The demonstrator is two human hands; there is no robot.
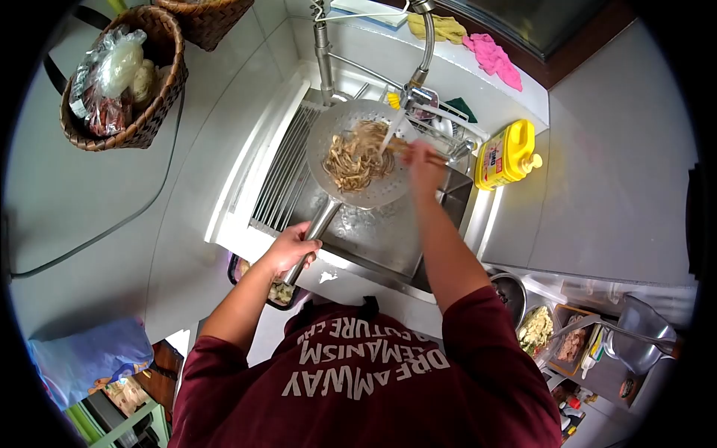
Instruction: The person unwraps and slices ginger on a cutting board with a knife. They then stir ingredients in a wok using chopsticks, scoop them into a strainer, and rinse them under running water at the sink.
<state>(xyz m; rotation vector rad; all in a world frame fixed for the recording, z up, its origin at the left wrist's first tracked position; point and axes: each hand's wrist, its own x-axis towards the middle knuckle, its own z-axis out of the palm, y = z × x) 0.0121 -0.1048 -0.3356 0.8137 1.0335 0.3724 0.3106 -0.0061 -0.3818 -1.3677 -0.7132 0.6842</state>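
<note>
My left hand point(293, 249) is wrapped round the metal handle point(323, 222) of a large perforated strainer point(326, 134), which is held over the steel sink point(373, 237). Brown strips of food point(357, 160) lie in the strainer. Water from the faucet point(415, 88) runs down onto them. At the strainer's right side my right hand point(424, 164), slightly blurred, grips chopsticks point(399, 148) whose tips reach in among the strips.
A yellow detergent bottle point(508, 155) stands right of the sink. Pink point(493, 60) and yellow cloths point(437, 28) lie on the ledge behind. A woven basket point(160, 104) with bagged food hangs at upper left. Food containers point(536, 328) sit at lower right.
</note>
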